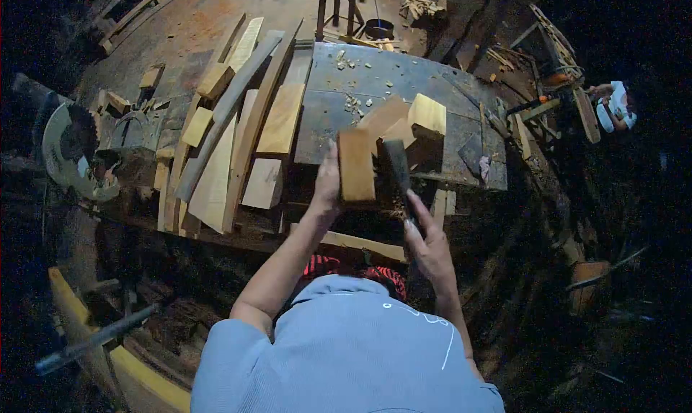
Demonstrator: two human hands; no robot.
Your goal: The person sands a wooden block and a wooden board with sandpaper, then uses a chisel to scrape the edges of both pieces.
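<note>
My left hand (329, 182) grips an upright brown wooden block (357, 168) by its left side, over the near edge of the workbench (346, 85). In my right hand (432, 251) is a dark flat-bladed hand tool (396, 164), its wide end pointing away from me, just right of the block. Fingers wrap round its lower part, so the grip end is mostly hidden. Behind the block and the tool, a brown wood piece (386, 114) and a pale yellow block (428, 113) lie on the bench.
Long boards (241, 114) and shorter wood pieces lie to the left. Wood chips (353, 104) are scattered over the bench. A toothed circular blade (72, 153) stands at far left. Another person (618, 107) is at the far right, near stacked timber.
</note>
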